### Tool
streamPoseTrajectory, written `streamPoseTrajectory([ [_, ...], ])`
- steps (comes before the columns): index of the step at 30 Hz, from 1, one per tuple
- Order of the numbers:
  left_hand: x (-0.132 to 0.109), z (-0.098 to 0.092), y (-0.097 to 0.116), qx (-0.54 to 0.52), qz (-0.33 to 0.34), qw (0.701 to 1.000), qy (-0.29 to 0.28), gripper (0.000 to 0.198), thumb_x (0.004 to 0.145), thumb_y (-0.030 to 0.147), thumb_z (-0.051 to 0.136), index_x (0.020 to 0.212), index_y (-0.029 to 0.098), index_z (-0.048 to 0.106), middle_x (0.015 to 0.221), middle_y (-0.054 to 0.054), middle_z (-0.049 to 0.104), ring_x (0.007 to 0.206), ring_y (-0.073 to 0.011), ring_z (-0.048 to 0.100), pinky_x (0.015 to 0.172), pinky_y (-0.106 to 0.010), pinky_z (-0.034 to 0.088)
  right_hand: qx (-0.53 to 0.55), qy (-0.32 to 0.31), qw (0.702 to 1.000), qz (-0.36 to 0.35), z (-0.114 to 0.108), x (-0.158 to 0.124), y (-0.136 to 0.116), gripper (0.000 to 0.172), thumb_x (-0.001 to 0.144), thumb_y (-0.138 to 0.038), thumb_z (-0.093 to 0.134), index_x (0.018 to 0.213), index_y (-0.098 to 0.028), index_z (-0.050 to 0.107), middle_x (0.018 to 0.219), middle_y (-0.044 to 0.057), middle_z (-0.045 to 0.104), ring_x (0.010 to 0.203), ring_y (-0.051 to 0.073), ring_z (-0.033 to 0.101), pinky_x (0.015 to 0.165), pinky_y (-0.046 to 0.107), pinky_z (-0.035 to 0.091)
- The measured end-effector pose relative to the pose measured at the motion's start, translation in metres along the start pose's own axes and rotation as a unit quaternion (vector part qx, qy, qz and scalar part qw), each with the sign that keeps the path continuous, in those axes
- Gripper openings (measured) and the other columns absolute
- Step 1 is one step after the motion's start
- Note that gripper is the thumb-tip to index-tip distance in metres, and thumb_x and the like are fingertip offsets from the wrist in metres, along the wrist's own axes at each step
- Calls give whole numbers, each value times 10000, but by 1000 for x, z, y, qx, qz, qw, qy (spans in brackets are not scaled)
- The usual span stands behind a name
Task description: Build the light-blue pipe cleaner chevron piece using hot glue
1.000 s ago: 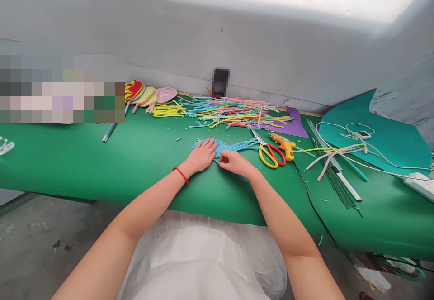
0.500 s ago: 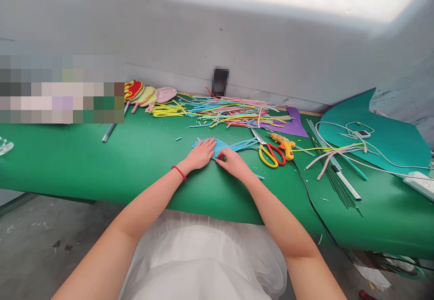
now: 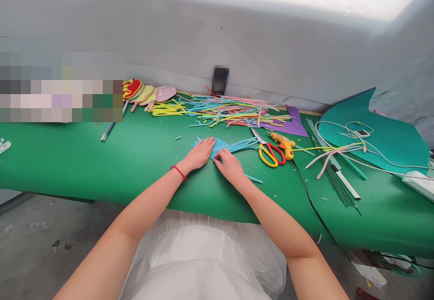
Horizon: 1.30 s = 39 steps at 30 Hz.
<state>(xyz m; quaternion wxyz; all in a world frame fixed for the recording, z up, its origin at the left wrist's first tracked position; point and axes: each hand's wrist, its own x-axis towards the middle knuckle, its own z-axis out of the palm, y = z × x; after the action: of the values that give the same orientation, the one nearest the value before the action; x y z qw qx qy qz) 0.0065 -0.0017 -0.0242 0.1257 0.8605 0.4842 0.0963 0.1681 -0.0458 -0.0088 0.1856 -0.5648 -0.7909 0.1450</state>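
Observation:
Blue pipe cleaners [image 3: 220, 144] lie side by side as a flat sheet on the green table, their loose ends fanning right toward the scissors. My left hand [image 3: 201, 153] rests flat on the left part of this sheet, fingers stretched out. At the near edge of the sheet, my right hand [image 3: 228, 163] has its thumb and fingers closed on the blue pipe cleaners; the fingertips are partly hidden. A separate blue pipe cleaner [image 3: 253, 179] sticks out beyond my right wrist. Scissors [image 3: 271, 151] with red and yellow handles lie just right of the loose ends.
A yellow glue gun [image 3: 285, 144] sits beside the scissors, its black cord running off the front edge. Behind is a pile of coloured pipe cleaners [image 3: 233, 110]. Fan-shaped pieces [image 3: 165, 94] lie back left. A teal sheet [image 3: 389, 128], cables and a power strip [image 3: 420, 182] are right.
My right hand has shifted slightly left along the near edge of the blue sheet, baring more of the separate pipe cleaner. My left hand stays pressed in place.

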Motion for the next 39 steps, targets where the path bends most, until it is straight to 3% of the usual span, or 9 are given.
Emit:
streamPoseTrajectory([
  [6,1,1,-1,11,-3,1000,-8,543,966,260,171,1469,83,276,1572,-104,196,1451,-210,158,1186,-380,135,-30,16,999,34,4,-5,-5,81,893,-230,527,890,-197,601,997,43,605,759,153,573,584,251,342],
  [15,3,5,-4,13,1,1000,-5,565,972,345,170,1483,121,256,1576,-85,184,1455,-201,143,1187,-390,134,-49,21,998,26,5,-4,-6,107,901,-220,503,863,-194,599,966,46,609,747,157,567,588,258,339],
  [22,2,2,-2,31,2,999,-12,562,964,304,180,1481,96,258,1576,-90,182,1453,-206,153,1188,-377,126,-41,21,998,37,7,-3,-5,104,889,-219,502,860,-193,598,961,47,608,743,156,567,598,256,357],
  [39,1,5,-4,40,15,999,5,554,972,329,164,1474,121,274,1570,-94,208,1447,-214,176,1181,-394,160,-52,10,998,37,1,-6,-10,169,917,-241,495,990,-221,646,1039,33,623,805,146,604,621,242,400],
])
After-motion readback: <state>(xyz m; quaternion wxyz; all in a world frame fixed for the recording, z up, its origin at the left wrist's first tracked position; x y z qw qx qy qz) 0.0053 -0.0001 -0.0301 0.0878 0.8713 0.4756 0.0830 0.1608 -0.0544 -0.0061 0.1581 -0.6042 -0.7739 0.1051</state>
